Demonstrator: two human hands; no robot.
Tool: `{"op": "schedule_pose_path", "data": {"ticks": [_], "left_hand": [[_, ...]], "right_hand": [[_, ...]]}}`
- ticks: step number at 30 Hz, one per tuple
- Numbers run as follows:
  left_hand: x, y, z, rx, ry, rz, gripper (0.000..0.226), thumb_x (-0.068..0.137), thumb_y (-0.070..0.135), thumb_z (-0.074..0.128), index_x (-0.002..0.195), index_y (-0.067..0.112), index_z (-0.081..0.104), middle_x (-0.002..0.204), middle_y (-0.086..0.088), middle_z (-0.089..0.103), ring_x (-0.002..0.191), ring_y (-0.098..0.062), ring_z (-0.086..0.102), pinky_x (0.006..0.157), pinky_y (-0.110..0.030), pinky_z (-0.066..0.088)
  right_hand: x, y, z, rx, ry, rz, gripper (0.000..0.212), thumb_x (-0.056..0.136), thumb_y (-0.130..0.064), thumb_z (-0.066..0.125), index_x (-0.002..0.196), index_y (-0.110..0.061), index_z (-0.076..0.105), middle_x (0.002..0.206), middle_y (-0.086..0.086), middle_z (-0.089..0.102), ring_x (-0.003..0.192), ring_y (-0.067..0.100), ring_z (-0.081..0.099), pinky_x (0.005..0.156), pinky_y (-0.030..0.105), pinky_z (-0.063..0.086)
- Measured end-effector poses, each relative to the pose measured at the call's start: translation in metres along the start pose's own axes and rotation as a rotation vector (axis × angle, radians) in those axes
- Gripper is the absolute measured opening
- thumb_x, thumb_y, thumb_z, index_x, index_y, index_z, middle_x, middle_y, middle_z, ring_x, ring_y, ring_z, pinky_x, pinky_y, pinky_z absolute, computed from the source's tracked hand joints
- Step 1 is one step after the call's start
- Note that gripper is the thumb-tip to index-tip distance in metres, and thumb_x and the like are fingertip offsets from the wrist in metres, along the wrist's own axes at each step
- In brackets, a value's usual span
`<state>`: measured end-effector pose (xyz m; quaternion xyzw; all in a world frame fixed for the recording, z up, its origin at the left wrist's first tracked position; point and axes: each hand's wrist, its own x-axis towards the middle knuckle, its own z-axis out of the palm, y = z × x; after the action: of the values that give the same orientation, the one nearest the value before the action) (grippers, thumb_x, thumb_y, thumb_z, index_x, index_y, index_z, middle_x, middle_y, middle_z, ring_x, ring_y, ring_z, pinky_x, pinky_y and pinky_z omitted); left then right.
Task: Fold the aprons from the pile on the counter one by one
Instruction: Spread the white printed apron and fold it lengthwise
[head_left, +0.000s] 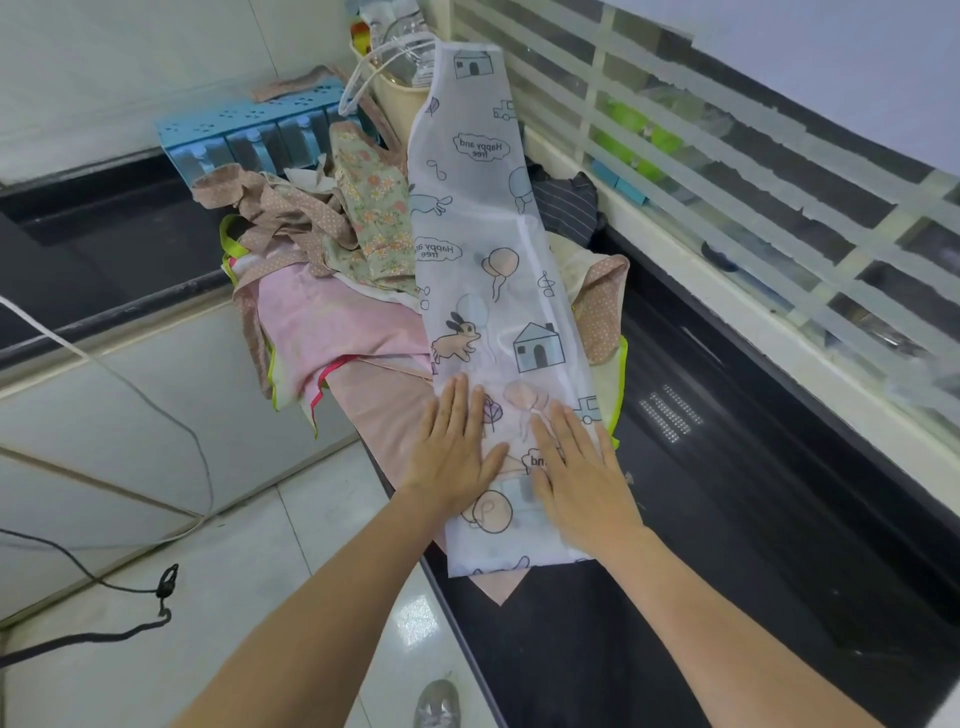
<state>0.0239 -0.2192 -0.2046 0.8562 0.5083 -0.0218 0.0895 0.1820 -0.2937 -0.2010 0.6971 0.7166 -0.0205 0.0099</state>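
White printed apron under flat left hand, right hand; pile partly hidden.

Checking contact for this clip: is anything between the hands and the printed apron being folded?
Nothing visible. The left hand and right hand lie flat, fingers straight, directly on the near end of the printed apron, which stretches away over the apron pile.
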Motion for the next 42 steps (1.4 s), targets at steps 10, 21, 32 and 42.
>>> {"op": "schedule_pose_path", "data": {"ticks": [10, 21, 32, 42], "left_hand": [[-0.02, 0.006, -0.027, 0.109, 0.054, 0.005, 0.074, 0.094, 0.05, 0.009, 0.148, -0.001, 0.017, 0.156, -0.018, 0.01, 0.145, -0.029, 0.01, 0.115, -0.042, -0.004], [-0.062, 0.005, -0.005, -0.078, -0.124, 0.404, 0.075, 0.075, 0.059, -0.024, 0.141, 0.026, -0.013, 0.148, 0.014, -0.017, 0.137, -0.002, -0.018, 0.113, -0.022, -0.009], [-0.072, -0.004, -0.048, -1.284, -0.212, -0.375, 0.067, 0.098, 0.053, 0.017, 0.1, 0.018, 0.074, 0.112, 0.001, 0.069, 0.11, -0.016, 0.058, 0.104, -0.03, 0.033], [-0.054, -0.022, -0.043, -1.135, -0.216, -0.37, 0.024, 0.088, 0.026, 0.064, 0.102, 0.007, 0.067, 0.093, -0.001, 0.066, 0.085, -0.015, 0.06, 0.08, -0.026, 0.046]], "right_hand": [[0.012, -0.002, -0.014, 0.053, -0.168, 0.153, 0.069, 0.083, -0.053, 0.027, 0.13, -0.012, 0.058, 0.128, 0.017, 0.059, 0.112, 0.032, 0.061, 0.084, 0.043, 0.052], [-0.046, 0.027, -0.029, 0.024, -0.163, -0.423, 0.072, 0.086, -0.054, 0.038, 0.137, -0.004, 0.047, 0.144, 0.009, 0.044, 0.134, 0.021, 0.031, 0.113, 0.038, 0.02], [0.0, 0.026, -0.071, 0.435, -0.458, -0.107, 0.028, 0.079, -0.011, 0.053, 0.102, -0.013, 0.069, 0.096, 0.007, 0.068, 0.086, 0.019, 0.056, 0.072, 0.03, 0.046], [0.034, 0.036, -0.09, 0.615, -0.411, 0.254, 0.034, 0.077, -0.025, 0.072, 0.06, -0.014, 0.044, 0.064, 0.001, 0.042, 0.058, 0.012, 0.04, 0.049, 0.024, 0.026]]}}
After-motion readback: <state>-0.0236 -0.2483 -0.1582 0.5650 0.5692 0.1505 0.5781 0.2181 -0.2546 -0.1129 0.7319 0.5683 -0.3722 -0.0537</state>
